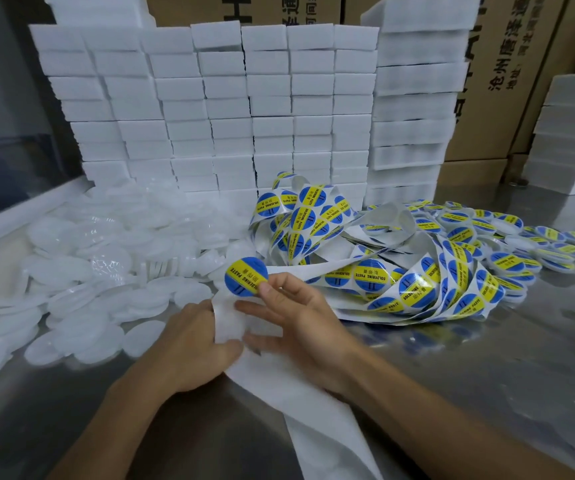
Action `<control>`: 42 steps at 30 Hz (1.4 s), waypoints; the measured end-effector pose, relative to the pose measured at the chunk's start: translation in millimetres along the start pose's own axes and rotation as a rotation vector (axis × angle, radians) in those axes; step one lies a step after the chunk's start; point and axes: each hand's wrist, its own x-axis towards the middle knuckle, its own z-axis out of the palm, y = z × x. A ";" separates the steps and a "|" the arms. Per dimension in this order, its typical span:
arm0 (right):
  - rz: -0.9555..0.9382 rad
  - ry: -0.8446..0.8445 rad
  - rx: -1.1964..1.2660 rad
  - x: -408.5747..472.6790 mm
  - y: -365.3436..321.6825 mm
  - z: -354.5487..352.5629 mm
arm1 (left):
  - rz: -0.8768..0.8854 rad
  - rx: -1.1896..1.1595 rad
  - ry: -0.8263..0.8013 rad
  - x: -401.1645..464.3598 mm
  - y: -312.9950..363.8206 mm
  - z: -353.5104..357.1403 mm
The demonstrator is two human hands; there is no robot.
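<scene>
Right grip point(300, 323) pinches the round blue-and-yellow paper sticker point(244, 276) by its rim above the white backing strip point(234, 322) clamped in the left grip point(189, 344); edge-only contact should keep adhesive clean.

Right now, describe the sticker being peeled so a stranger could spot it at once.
Start at the wall of white boxes, then drop to the steel table. Just left of the tangled label strip, the right hand pinches one round blue-and-yellow sticker. Unlike the rest, it stands alone, lifted from the strip.
</scene>
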 end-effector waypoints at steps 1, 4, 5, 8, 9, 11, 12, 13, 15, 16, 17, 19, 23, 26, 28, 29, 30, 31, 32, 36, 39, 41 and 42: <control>0.012 0.026 -0.005 1.2 -0.8 -3.6 | -0.073 -0.039 -0.025 -0.6 -2.4 -3.4; 0.034 0.076 -0.015 4.0 -6.2 -14.5 | -0.130 -0.045 -0.102 -0.6 -13.7 -8.9; 0.034 0.081 -0.027 4.9 -7.3 -16.9 | -0.122 -0.038 -0.113 -1.8 -13.8 -10.7; 0.015 0.077 -0.058 7.7 -6.9 -20.4 | -0.122 -0.029 -0.078 -3.0 -13.2 -12.1; -0.006 0.079 -0.065 8.6 -6.1 -21.0 | -0.113 0.007 -0.033 -3.1 -13.4 -11.7; -0.069 0.105 -0.115 9.9 -4.9 -21.7 | -0.087 0.048 0.035 -2.4 -14.0 -11.0; -0.105 0.123 -0.153 10.3 -4.8 -22.1 | -0.082 0.034 0.051 -1.6 -14.3 -11.2; -0.137 0.142 -0.190 10.6 -4.6 -22.4 | -0.090 0.015 0.062 -1.6 -14.6 -12.0; -0.176 0.174 -0.263 10.4 -5.2 -23.8 | -0.138 -0.013 0.092 -2.5 -15.2 -15.1; -0.184 0.183 -0.286 10.4 -5.5 -25.3 | -0.167 -0.024 0.114 -3.2 -15.9 -16.8; -0.191 0.192 -0.297 10.7 -5.8 -26.9 | -0.186 -0.039 0.144 -3.6 -16.0 -18.4; -0.203 0.213 -0.320 11.8 -6.3 -30.9 | -0.196 -0.093 0.256 -3.7 -15.9 -20.4; -0.225 0.219 -0.401 12.2 -7.4 -33.6 | -0.180 -0.286 0.519 -2.2 -10.5 -24.5; -0.260 0.221 -0.440 10.6 -7.3 -32.7 | -0.197 -0.353 0.653 -3.7 -4.4 -28.4; -0.273 0.223 -0.455 9.6 -7.0 -32.6 | -0.123 -0.356 0.774 -7.2 1.7 -30.3; -0.272 0.223 -0.469 9.0 -7.3 -32.3 | -0.055 -0.350 0.831 -9.6 6.8 -31.6; -0.269 0.223 -0.481 8.5 -7.4 -32.1 | 0.022 -0.348 0.872 -11.7 12.7 -32.3; -0.265 0.221 -0.486 8.4 -7.2 -32.0 | 0.094 -0.373 0.888 -13.0 19.4 -31.6; -0.261 0.220 -0.483 8.7 -6.9 -32.3 | 0.144 -0.449 0.879 -13.0 27.2 -29.7; -0.238 0.208 -0.449 10.8 -4.6 -32.0 | 0.093 -1.094 0.540 -6.8 57.6 -8.7; -0.238 0.167 -0.400 12.4 -4.8 -33.2 | -0.044 -1.313 0.317 -4.9 63.7 9.3; -0.231 0.157 -0.394 12.4 -7.0 -33.6 | -0.124 -1.360 0.275 -3.1 59.7 14.6; -0.230 0.164 -0.404 11.6 -7.7 -33.3 | -0.155 -1.381 0.262 -1.8 56.9 16.2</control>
